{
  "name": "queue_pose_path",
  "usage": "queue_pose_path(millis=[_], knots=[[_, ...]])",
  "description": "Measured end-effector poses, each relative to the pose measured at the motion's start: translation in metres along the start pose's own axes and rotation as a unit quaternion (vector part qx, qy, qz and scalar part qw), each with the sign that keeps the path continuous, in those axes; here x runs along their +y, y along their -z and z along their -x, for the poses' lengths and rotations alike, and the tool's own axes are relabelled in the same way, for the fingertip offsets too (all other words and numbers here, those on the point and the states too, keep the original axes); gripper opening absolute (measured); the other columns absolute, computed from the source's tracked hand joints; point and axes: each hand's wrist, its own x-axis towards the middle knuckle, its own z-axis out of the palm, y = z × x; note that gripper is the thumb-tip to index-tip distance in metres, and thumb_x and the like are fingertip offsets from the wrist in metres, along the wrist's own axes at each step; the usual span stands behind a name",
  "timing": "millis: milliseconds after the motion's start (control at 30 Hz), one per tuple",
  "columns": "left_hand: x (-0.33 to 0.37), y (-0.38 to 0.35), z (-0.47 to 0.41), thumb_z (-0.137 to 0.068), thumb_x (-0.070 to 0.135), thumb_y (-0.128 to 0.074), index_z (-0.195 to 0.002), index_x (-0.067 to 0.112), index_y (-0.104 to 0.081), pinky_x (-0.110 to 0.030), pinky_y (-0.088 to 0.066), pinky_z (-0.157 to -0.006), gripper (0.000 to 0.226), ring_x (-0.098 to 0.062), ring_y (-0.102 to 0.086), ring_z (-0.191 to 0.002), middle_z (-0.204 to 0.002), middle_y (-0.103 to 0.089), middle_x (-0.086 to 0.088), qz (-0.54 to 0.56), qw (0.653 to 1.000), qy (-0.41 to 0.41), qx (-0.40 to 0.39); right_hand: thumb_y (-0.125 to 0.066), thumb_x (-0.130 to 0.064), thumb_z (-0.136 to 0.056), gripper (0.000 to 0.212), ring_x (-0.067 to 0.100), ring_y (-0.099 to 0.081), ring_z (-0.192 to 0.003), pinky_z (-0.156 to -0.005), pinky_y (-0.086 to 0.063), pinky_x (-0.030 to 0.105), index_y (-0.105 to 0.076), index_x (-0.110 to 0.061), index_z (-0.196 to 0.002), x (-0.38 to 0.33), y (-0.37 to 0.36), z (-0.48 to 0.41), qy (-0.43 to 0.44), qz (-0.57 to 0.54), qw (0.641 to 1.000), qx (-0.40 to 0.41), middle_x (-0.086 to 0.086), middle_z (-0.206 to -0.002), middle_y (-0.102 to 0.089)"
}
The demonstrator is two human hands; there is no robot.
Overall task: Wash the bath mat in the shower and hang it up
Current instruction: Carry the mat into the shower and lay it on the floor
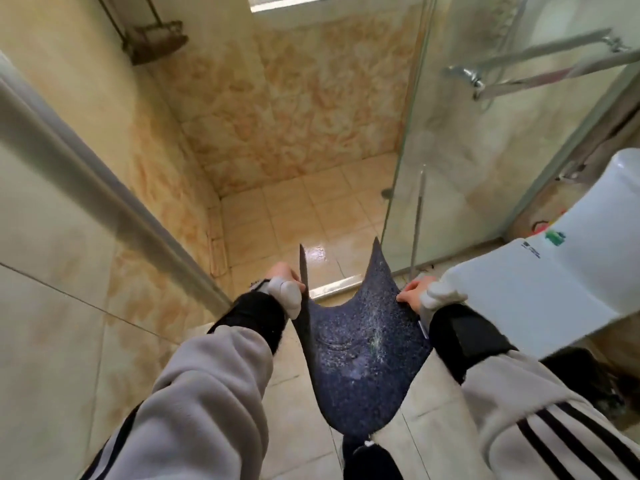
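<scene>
Glass shower panel [450,161] stands ahead of the grip, to its right; a white toilet tank [554,278] is just beside the right hand [419,293]. This hand and the left hand [282,279] pinch opposite edges of the dark bath mat [363,362], which sags between them.

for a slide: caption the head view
Left hand and right hand grip a dark bath mat before the tiled shower floor.

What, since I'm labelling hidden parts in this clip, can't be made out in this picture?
Head view only:
1. bath mat: outer face turned away from the camera.
2. left hand: fingers hidden behind the mat's edge.
3. shower tap: blurred behind the glass panel.
4. toilet tank: its label is too small to read.
5. corner shelf: top cut off by the frame edge.
</scene>
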Motion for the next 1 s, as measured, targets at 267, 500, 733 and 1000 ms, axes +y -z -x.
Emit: queue_pose_path(millis=[267, 500, 733, 1000], knots=[[-0.007, 0.121, -0.104, -0.088, 0.017, -0.062, -0.108, 0.003, -0.069, -0.023, -0.04, -0.069, 0.026, -0.019, -0.056, -0.089, -0.113, -0.068, -0.011, 0.049, 0.992, 0.087, 0.074, -0.057, -0.036, -0.091, 0.029, 0.022, -0.058, -0.113, -0.096, -0.042, 0.026, -0.066, -0.017, -0.11, -0.155, 0.066, -0.12, 0.068, 0.026, 0.997, -0.007, 0.002, -0.118, -0.062], [0.004, 0.204, -0.199, -0.087, 0.011, -0.061, -0.107, 0.001, -0.069, -0.02, -0.037, -0.073, 0.024, -0.022, -0.058, -0.092, -0.099, -0.066, -0.01, 0.077, 0.986, 0.103, 0.103, -0.062, -0.032, -0.088, 0.013, 0.023, -0.062, -0.105, -0.085, -0.042, 0.024, -0.065, -0.019, -0.092, -0.249, 0.108, -0.205, 0.093, 0.0, 0.996, 0.013, 0.005, -0.106, -0.066], [0.054, 0.298, -0.322, -0.086, 0.014, -0.063, -0.107, 0.005, -0.072, -0.022, -0.038, -0.074, 0.024, -0.018, -0.055, -0.088, -0.099, -0.066, -0.008, 0.03, 0.991, 0.085, 0.095, -0.066, -0.029, -0.083, 0.011, 0.018, -0.06, -0.088, -0.092, -0.049, 0.028, -0.068, -0.02, -0.088, -0.324, 0.16, -0.293, 0.06, -0.058, 0.996, 0.043, 0.0, -0.092, -0.063], [0.146, 0.362, -0.435, -0.088, 0.01, -0.062, -0.107, 0.004, -0.07, -0.023, -0.037, -0.074, 0.022, -0.016, -0.051, -0.087, -0.112, -0.068, -0.012, 0.015, 0.997, 0.018, 0.076, -0.069, -0.021, -0.078, 0.028, 0.024, -0.063, -0.082, -0.088, -0.053, 0.034, -0.053, -0.021, -0.054, -0.345, 0.228, -0.377, -0.008, -0.179, 0.976, 0.122, 0.003, -0.081, -0.063]])
